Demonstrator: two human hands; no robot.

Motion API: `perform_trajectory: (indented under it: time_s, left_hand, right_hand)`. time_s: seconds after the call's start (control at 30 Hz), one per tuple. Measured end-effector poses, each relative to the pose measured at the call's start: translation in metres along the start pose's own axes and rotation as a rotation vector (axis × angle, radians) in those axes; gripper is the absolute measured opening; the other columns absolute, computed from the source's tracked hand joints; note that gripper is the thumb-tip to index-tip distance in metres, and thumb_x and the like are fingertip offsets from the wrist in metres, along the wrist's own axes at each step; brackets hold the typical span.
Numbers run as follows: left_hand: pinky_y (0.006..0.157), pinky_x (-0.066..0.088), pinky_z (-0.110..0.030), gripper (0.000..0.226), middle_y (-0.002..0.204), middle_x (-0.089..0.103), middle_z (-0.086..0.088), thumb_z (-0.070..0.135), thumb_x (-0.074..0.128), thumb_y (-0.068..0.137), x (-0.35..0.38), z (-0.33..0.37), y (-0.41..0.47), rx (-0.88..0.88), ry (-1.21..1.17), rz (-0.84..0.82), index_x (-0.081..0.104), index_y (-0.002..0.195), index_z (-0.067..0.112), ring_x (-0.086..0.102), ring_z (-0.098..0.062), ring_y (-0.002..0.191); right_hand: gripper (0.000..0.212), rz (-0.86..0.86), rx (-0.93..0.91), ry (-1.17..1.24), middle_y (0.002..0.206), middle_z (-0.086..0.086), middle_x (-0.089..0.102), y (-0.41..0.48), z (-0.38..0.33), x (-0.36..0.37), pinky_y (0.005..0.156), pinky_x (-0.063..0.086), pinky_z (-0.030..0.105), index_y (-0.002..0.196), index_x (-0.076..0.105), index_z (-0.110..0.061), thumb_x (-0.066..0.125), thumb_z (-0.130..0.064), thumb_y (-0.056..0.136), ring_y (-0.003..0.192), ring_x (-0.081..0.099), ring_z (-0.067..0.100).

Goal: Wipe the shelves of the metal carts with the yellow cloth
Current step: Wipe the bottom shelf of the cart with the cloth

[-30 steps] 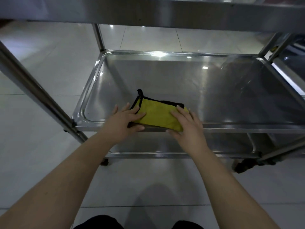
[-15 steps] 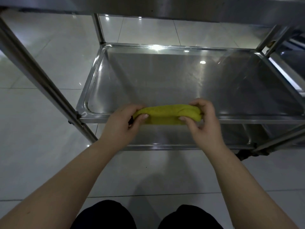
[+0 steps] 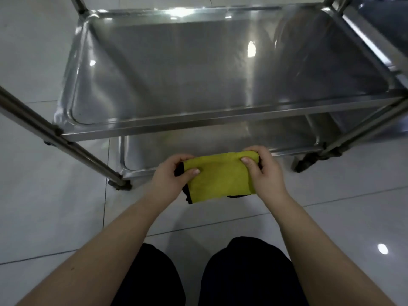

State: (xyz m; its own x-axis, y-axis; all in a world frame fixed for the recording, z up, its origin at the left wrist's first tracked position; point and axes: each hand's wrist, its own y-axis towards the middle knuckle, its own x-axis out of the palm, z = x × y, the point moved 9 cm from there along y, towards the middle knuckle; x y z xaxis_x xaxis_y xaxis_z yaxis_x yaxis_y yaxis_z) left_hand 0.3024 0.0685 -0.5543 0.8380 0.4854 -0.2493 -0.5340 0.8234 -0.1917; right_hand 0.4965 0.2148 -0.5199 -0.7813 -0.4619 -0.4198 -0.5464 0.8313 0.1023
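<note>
A folded yellow cloth [image 3: 217, 176] with black edging hangs in the air in front of the metal cart, held by both hands. My left hand [image 3: 171, 175] pinches its left edge and my right hand [image 3: 263, 171] grips its upper right corner. The cloth is off the middle shelf [image 3: 198, 120], which is a bare shiny steel tray. Below it the cart's bottom shelf [image 3: 198, 142] shows just behind the cloth.
Slanted steel cart legs stand at the left [image 3: 55, 138] and right [image 3: 364, 129], with a caster [image 3: 302, 164] at the lower right. A second metal cart edge [image 3: 395, 36] lies at the far right. Glossy white floor tiles surround the cart; my dark-trousered knees [image 3: 209, 272] are below.
Both hands lifted the cloth off the middle shelf's front edge and drew it down and toward me. The view tilted downward, so the top shelf left the frame.
</note>
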Motion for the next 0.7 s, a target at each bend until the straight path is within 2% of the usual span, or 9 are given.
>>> perform_trajectory:
  time_s: [0.07, 0.13, 0.23, 0.33, 0.4, 0.43, 0.53, 0.6, 0.7]
  left_hand:
    - [0.083, 0.054, -0.027, 0.033, 0.104, 0.069, 0.007, 0.020, 0.080, 0.078, 0.013, -0.018, 0.004, -0.070, 0.006, -0.070, 0.065, 0.104, 0.036, 0.066, -0.007, 0.095]
    - [0.084, 0.056, -0.033, 0.036, 0.103, 0.070, 0.005, 0.014, 0.080, 0.076, 0.026, -0.032, 0.009, -0.119, -0.013, -0.125, 0.066, 0.102, 0.034, 0.067, -0.010, 0.094]
    - [0.083, 0.056, -0.046, 0.028, 0.097, 0.071, -0.003, 0.005, 0.077, 0.079, 0.046, -0.052, 0.020, -0.157, -0.029, -0.140, 0.067, 0.099, 0.022, 0.068, -0.021, 0.090]
    - [0.081, 0.055, -0.055, 0.013, 0.088, 0.071, -0.005, 0.012, 0.073, 0.084, 0.060, -0.071, 0.032, -0.178, -0.049, -0.092, 0.068, 0.095, 0.017, 0.068, -0.026, 0.084]
    - [0.080, 0.055, -0.053, 0.006, 0.084, 0.071, -0.002, 0.021, 0.071, 0.087, 0.072, -0.080, 0.043, -0.145, 0.021, -0.095, 0.067, 0.091, 0.019, 0.068, -0.022, 0.081]
    - [0.080, 0.055, -0.052, 0.010, 0.085, 0.071, -0.004, 0.025, 0.070, 0.088, 0.079, -0.086, 0.050, -0.128, 0.079, -0.097, 0.067, 0.091, 0.017, 0.068, -0.023, 0.082]
    - [0.076, 0.055, -0.051, 0.019, 0.088, 0.068, -0.010, 0.029, 0.071, 0.087, 0.101, -0.108, 0.069, -0.125, 0.190, -0.061, 0.064, 0.092, 0.012, 0.066, -0.029, 0.085]
    - [0.072, 0.056, -0.045, 0.019, 0.084, 0.066, -0.006, 0.033, 0.069, 0.088, 0.112, -0.122, 0.084, -0.134, 0.253, -0.031, 0.062, 0.089, 0.015, 0.065, -0.026, 0.080]
    - [0.068, 0.047, -0.036, 0.025, 0.077, 0.064, -0.001, 0.041, 0.065, 0.089, 0.123, -0.131, 0.111, -0.088, 0.401, 0.018, 0.062, 0.084, 0.016, 0.062, -0.023, 0.076]
  right_hand:
    - [0.009, 0.011, -0.005, -0.069, 0.084, -0.027, 0.062, -0.005, 0.017, -0.005, 0.065, 0.039, 0.005, 0.098, 0.054, -0.036, 0.059, -0.034, 0.091, 0.083, 0.057, -0.012]
    - [0.008, 0.014, -0.002, -0.088, 0.081, -0.023, 0.061, -0.008, 0.031, -0.007, 0.064, 0.039, 0.005, 0.097, 0.055, -0.036, 0.058, -0.038, 0.089, 0.080, 0.057, -0.012]
    - [0.008, 0.052, 0.003, -0.035, 0.089, -0.020, 0.060, -0.010, 0.061, -0.009, 0.074, 0.041, 0.009, 0.094, 0.061, -0.026, 0.061, -0.031, 0.087, 0.084, 0.055, -0.005]
    - [0.004, 0.095, 0.080, 0.076, 0.083, -0.021, 0.062, -0.011, 0.098, -0.011, 0.072, 0.044, 0.013, 0.088, 0.060, -0.032, 0.059, -0.028, 0.088, 0.081, 0.057, -0.003]
    - [0.008, 0.122, 0.113, 0.058, 0.079, -0.020, 0.061, -0.006, 0.121, -0.011, 0.067, 0.041, 0.007, 0.087, 0.057, -0.035, 0.055, -0.029, 0.092, 0.077, 0.055, -0.009]
    - [0.010, 0.128, 0.124, 0.025, 0.078, -0.017, 0.059, -0.001, 0.132, -0.010, 0.064, 0.039, 0.006, 0.086, 0.054, -0.034, 0.054, -0.029, 0.095, 0.075, 0.054, -0.010]
    - [0.014, 0.087, 0.122, -0.102, 0.075, -0.012, 0.053, 0.026, 0.161, -0.002, 0.058, 0.035, 0.005, 0.088, 0.051, -0.022, 0.049, -0.028, 0.101, 0.070, 0.052, -0.007]
    - [0.023, 0.021, 0.101, -0.199, 0.071, -0.008, 0.050, 0.053, 0.177, 0.008, 0.055, 0.032, 0.013, 0.087, 0.050, -0.012, 0.050, -0.032, 0.100, 0.067, 0.050, 0.001]
    - [0.031, -0.075, 0.071, -0.349, 0.072, 0.002, 0.050, 0.103, 0.190, 0.020, 0.062, 0.033, 0.032, 0.091, 0.052, -0.008, 0.053, -0.038, 0.098, 0.071, 0.048, 0.020]
